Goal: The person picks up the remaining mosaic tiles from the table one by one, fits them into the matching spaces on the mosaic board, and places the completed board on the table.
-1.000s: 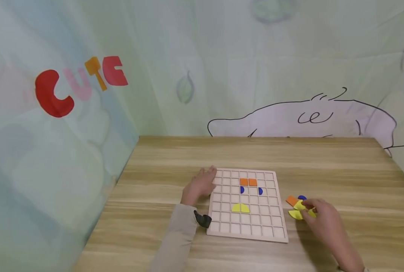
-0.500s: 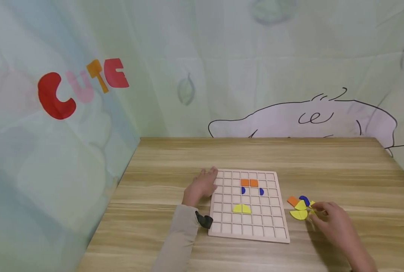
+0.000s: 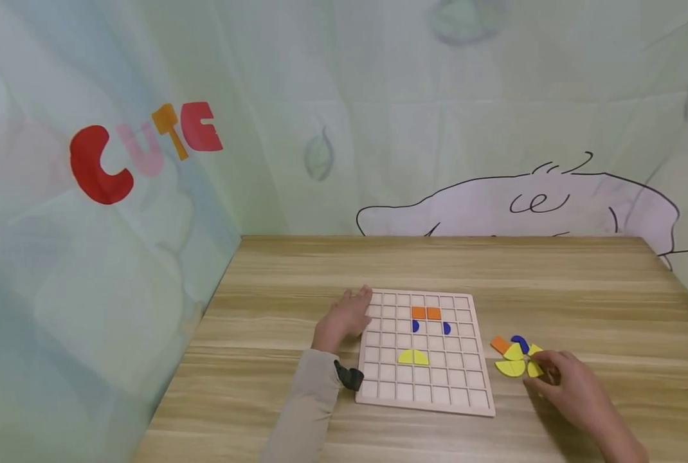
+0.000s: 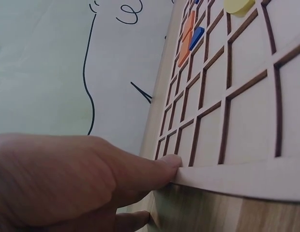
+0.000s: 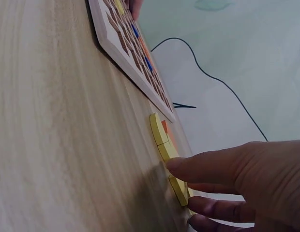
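A pale wooden grid board lies on the table. Orange squares, blue half-round pieces and two yellow quarter-circles sit in its cells. My left hand rests along the board's left edge near the far corner; a fingertip lies on the rim in the left wrist view. At the right, my right hand reaches to a small group of loose pieces. Its thumb and fingers are apart around a loose yellow quarter-circle, which lies on the table. In the right wrist view fingertips are right at the yellow pieces.
Beside the right hand lie an orange piece, a curved blue piece and several yellow pieces. The wood-grain table ends at a printed cloth backdrop. A dark strap hangs at the left cuff.
My right hand has shifted slightly right and toward me, and the loose pieces lie more spread out and more visible. The left hand stays on the board's edge.
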{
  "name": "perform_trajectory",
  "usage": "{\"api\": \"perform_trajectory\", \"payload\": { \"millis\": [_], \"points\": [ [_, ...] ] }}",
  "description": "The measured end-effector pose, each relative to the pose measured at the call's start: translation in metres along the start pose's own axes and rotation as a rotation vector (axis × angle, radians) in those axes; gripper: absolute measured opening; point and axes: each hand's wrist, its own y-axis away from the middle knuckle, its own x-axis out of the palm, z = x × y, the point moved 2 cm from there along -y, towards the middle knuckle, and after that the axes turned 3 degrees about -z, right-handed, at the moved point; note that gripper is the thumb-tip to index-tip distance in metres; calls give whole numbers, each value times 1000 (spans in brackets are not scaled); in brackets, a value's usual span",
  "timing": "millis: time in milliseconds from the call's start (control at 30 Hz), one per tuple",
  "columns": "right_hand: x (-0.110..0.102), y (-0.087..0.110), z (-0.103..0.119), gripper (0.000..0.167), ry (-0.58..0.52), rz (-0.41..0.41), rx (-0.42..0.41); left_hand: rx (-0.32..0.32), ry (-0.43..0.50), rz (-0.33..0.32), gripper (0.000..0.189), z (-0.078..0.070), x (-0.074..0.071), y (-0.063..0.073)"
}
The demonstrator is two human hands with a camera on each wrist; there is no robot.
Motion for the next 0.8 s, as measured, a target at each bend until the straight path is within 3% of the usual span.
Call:
{"api": "perform_trajectory", "payload": {
  "millis": [800],
  "points": [
    [3,-2,-2,43,-11,-24,-10,-4,10,3,58,2,2,-2]
  ]
}}
